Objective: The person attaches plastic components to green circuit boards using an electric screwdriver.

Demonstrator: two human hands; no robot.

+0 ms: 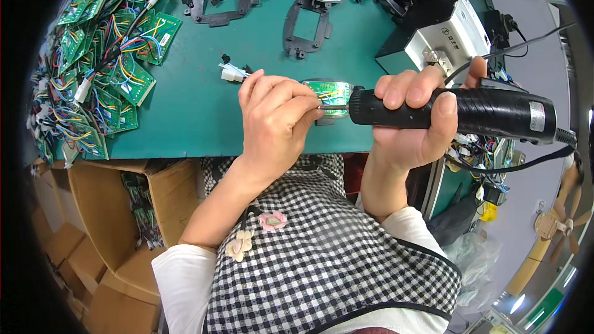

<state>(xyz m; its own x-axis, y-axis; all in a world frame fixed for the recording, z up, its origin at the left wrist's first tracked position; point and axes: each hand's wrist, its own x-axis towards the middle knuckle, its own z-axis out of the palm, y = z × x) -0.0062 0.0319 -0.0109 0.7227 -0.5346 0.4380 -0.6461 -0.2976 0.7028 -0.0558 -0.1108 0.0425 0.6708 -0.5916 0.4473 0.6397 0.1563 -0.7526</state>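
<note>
The right hand [421, 108] was closed firmly round a black electric screwdriver [495, 114], its bit [337, 107] over a green circuit board [334, 91] at the table's [204, 127] near side. The left hand [275, 117] was pinched at the bit's tip; its contents could not be told. The screwdriver appeared heavy and rigid, best gripped by its barrel; the board, light and fragile, by its edges. The screwdriver's pale label [537, 115] was too small to read; the metal box [455, 40] bore dark print.

A green-topped workbench [204, 96] spans the upper view, an open cardboard box [105, 207] below its left end. A pale grey panel [526, 188] and a brown-bladed fan [547, 226] stand at right; a tube light [518, 304] glows lower right.
</note>
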